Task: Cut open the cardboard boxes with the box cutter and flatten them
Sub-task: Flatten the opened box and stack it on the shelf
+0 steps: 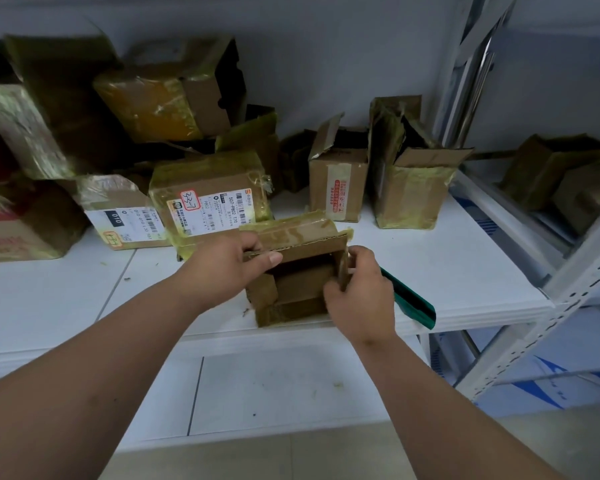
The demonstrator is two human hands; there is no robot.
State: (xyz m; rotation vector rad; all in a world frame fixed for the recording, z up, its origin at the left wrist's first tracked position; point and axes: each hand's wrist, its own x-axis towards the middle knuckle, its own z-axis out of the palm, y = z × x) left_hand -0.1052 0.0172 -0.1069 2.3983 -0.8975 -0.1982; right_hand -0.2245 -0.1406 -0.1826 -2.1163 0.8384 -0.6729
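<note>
A small taped cardboard box (pixel 298 285) lies on its side at the front of the white table (pixel 447 271), its open end facing me. My left hand (pixel 222 268) grips the box's upper flap, thumb over the edge. My right hand (pixel 361 292) pinches the box's right side flap. A green object (pixel 413 303), possibly the box cutter, sticks out from behind my right hand and lies on the table; its blade is not visible.
Several taped cardboard boxes crowd the back of the table: a labelled one (pixel 208 199) just behind the small box, two opened ones (pixel 338 178) (pixel 413 181) to the right. A grey metal shelf rack (pixel 568 271) stands at the right with more boxes on it.
</note>
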